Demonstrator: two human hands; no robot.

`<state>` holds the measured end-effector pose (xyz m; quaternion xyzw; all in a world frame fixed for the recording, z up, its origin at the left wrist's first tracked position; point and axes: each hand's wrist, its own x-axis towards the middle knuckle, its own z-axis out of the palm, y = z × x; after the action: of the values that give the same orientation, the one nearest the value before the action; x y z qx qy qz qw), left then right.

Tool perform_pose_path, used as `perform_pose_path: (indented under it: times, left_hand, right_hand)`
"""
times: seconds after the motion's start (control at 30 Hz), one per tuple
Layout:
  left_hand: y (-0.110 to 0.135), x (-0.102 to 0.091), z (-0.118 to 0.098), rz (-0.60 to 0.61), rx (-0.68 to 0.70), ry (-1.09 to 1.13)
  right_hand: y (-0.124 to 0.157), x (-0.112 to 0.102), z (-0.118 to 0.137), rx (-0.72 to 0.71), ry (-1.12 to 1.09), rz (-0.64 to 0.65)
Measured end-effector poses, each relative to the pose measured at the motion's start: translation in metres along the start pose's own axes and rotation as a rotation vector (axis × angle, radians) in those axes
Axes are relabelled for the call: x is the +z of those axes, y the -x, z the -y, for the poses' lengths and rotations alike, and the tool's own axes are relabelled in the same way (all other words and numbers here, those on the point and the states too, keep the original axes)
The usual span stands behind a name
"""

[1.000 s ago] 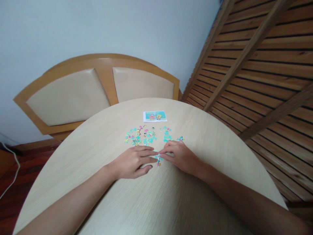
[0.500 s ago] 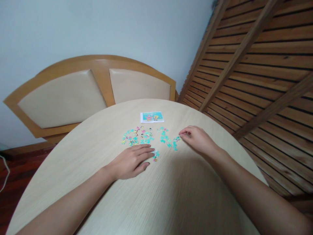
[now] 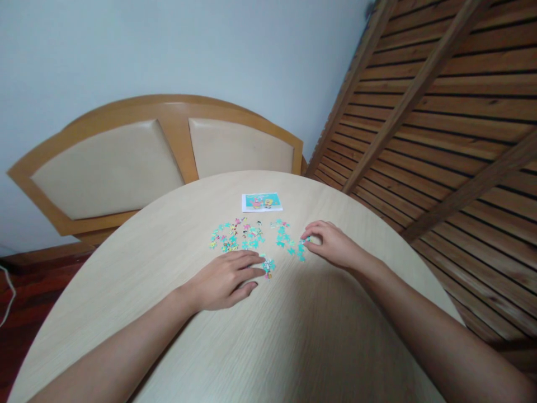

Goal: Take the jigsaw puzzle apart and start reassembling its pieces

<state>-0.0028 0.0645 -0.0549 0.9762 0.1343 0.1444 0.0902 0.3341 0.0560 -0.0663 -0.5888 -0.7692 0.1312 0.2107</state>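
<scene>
Small turquoise, pink and yellow puzzle pieces lie scattered on a round light wooden table. My left hand rests flat on the table, fingers stretched out, its fingertips touching a small joined cluster of pieces. My right hand is further right, fingers curled in a pinch on a puzzle piece at the edge of the scatter. A small reference picture card lies beyond the pieces.
A wooden bench back with two beige padded panels stands behind the table against a pale wall. A slatted wooden wall runs along the right. A white cable lies on the dark red floor at the left.
My right hand left the small cluster by my left fingertips, reached out to the right side of the scatter, and has closed on a piece there. My left hand stayed put.
</scene>
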Motion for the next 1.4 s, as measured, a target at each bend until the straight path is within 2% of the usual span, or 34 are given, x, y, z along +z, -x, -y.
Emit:
perform_pose_path:
  times: [0.4,0.77,0.97,1.2,1.4]
  left_hand:
    - [0.002,0.001,0.002,0.039,-0.030,-0.011]
    - [0.001,0.001,-0.001,0.014,-0.028,-0.002]
    - [0.000,-0.001,-0.001,0.009,-0.020,0.008]
    - [0.001,0.000,0.000,0.024,-0.022,0.004]
    - [0.001,0.001,0.001,0.021,-0.022,-0.008]
  right_hand:
    - [0.002,0.003,0.003,0.061,0.017,0.034]
    - [0.003,0.002,0.000,0.089,0.012,0.046]
    - [0.003,0.003,0.003,0.045,-0.007,0.035]
    - [0.002,-0.003,0.018,0.016,0.028,0.044]
    - [0.002,-0.005,0.019,-0.017,-0.029,0.065]
